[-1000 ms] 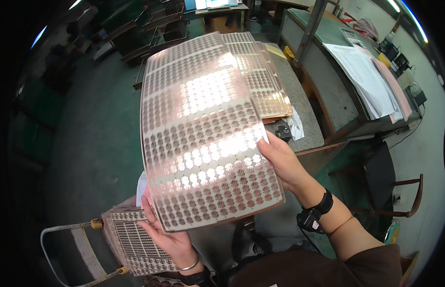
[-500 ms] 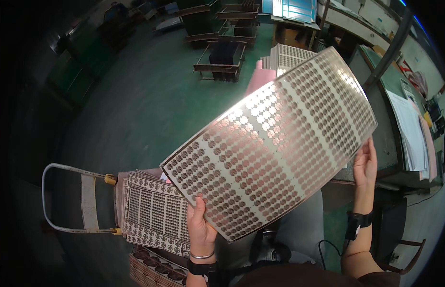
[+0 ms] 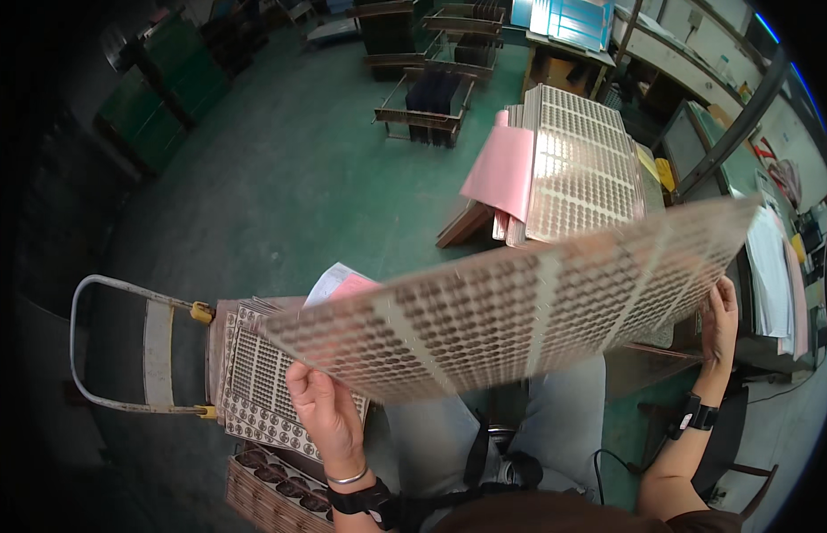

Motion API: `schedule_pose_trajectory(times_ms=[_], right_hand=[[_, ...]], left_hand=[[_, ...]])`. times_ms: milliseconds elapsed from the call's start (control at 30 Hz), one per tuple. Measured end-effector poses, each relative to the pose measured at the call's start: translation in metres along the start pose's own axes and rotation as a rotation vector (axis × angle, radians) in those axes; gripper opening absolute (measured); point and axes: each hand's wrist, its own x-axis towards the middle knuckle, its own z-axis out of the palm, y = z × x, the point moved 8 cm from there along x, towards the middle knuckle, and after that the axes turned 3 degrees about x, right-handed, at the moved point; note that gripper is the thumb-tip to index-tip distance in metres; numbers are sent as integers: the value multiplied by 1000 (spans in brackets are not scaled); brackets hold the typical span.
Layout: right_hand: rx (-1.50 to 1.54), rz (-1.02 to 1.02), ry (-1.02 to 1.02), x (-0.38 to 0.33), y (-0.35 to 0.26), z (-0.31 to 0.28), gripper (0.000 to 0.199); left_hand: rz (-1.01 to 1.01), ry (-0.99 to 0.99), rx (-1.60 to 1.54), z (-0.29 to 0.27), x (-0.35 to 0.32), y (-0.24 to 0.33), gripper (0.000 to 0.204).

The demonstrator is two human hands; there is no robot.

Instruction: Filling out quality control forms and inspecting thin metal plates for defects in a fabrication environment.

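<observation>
I hold a large thin copper-coloured panel (image 3: 520, 302) covered in rows of small round patterns, almost edge-on and tilted up to the right. My left hand (image 3: 320, 409) grips its lower left edge. My right hand (image 3: 720, 320) holds its right end. Under the panel's left end lies a stack of similar panels (image 3: 254, 382) on a cart. My knees in grey trousers (image 3: 556, 417) show below the panel.
A metal cart handle (image 3: 120, 346) sticks out to the left. Another pile of panels (image 3: 573, 169) with pink sheets (image 3: 502, 173) sits on a table ahead. Desks with papers (image 3: 773, 275) stand at the right. Racks (image 3: 431, 98) stand on the green floor. More dark panels (image 3: 271, 493) lie by my left leg.
The panel has swung from facing me to nearly flat and edge-on, its left end lowering over the cart stack. Both hands kept their grip.
</observation>
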Motion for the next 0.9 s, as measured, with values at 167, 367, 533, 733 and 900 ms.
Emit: schedule_pose_trajectory(times_ms=[167, 367, 533, 733, 900], right_hand=[[663, 60, -368, -14, -1, 73, 38], [222, -21, -173, -46, 7, 86, 38], [-182, -130, 30, -69, -5, 76, 37], [469, 409, -88, -57, 33, 125, 44], [422, 424, -266, -56, 51, 115, 52]], left_hand=[[99, -119, -26, 25, 4, -4, 14], [-122, -22, -210, 20, 2, -20, 26], [-319, 173, -501, 26, 6, -30, 45], [-275, 102, -728, 31, -9, -31, 52], [-278, 211, -484, 13, -16, -39, 42]])
